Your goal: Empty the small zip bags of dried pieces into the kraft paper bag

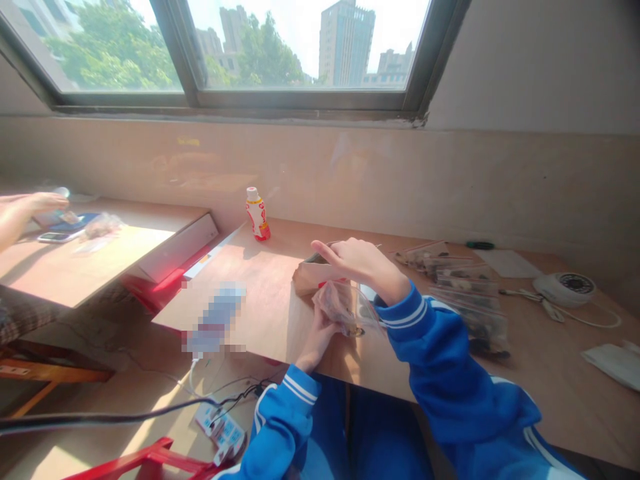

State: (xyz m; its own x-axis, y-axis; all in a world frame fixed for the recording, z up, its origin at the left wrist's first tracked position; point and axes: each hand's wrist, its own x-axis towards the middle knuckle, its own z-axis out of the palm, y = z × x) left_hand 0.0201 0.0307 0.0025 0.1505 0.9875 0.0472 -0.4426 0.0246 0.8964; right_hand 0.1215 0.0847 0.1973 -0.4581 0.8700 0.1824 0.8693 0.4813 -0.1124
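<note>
My left hand grips a clear plastic bag low in front of the box, its fingers partly covered by the film. A small dark item shows at the bag's lower corner. My right hand is over an opened brown cardboard box, with the thumb stretched out to the left. Its other fingers point down and are hidden, so whether they hold anything does not show. The box stands on the wooden table, just beyond the bag.
Several zip bags with dark parts lie to the right, near a white dome camera with its cable. A red-and-white bottle stands at the back. A blurred-out phone-like object is at the left edge. Another person's hand works at the neighbouring table.
</note>
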